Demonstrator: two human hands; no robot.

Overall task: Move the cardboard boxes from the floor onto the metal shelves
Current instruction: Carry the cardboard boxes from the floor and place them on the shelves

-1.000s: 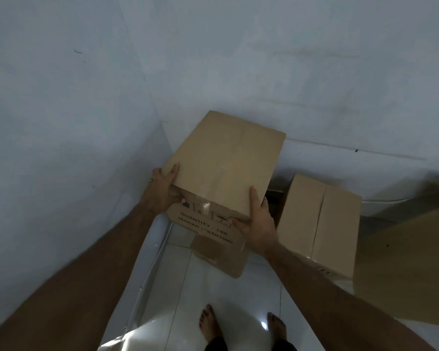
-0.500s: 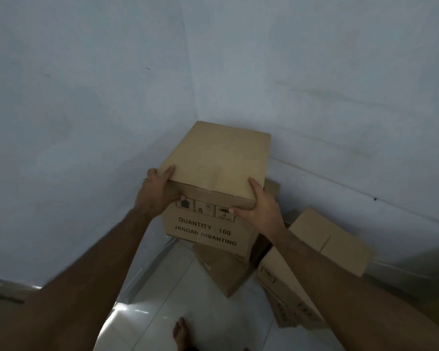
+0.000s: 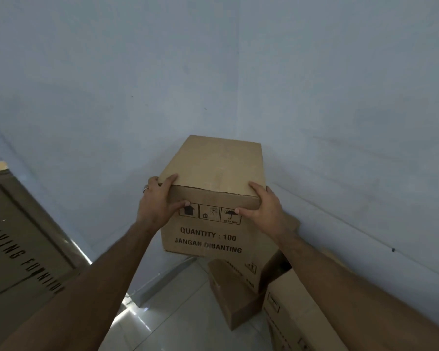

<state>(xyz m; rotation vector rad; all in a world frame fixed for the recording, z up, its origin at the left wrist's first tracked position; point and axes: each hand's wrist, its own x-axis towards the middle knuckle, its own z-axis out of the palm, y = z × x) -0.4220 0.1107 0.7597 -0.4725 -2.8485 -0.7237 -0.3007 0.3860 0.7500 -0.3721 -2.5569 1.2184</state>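
I hold a brown cardboard box (image 3: 214, 168) printed "QUANTITY : 100 JANGAN DIBANTING" up in the air, in front of the room's corner. My left hand (image 3: 157, 202) grips its upper left edge, fingers on top and thumb on the front face. My right hand (image 3: 264, 207) grips the upper right edge the same way. Below the held box, a second cardboard box (image 3: 235, 295) lies tilted on the tiled floor. A third cardboard box (image 3: 294, 317) stands beside it at the lower right. No metal shelf is in view.
Pale blue walls (image 3: 213, 72) meet in a corner behind the box. A large flat carton (image 3: 18, 254) with black lettering leans at the left edge. White glossy floor tiles (image 3: 178, 323) show between my arms.
The box has risen higher off the floor boxes and stands more upright. The view has swung left, bringing the lettered carton into sight. My feet have left the frame.
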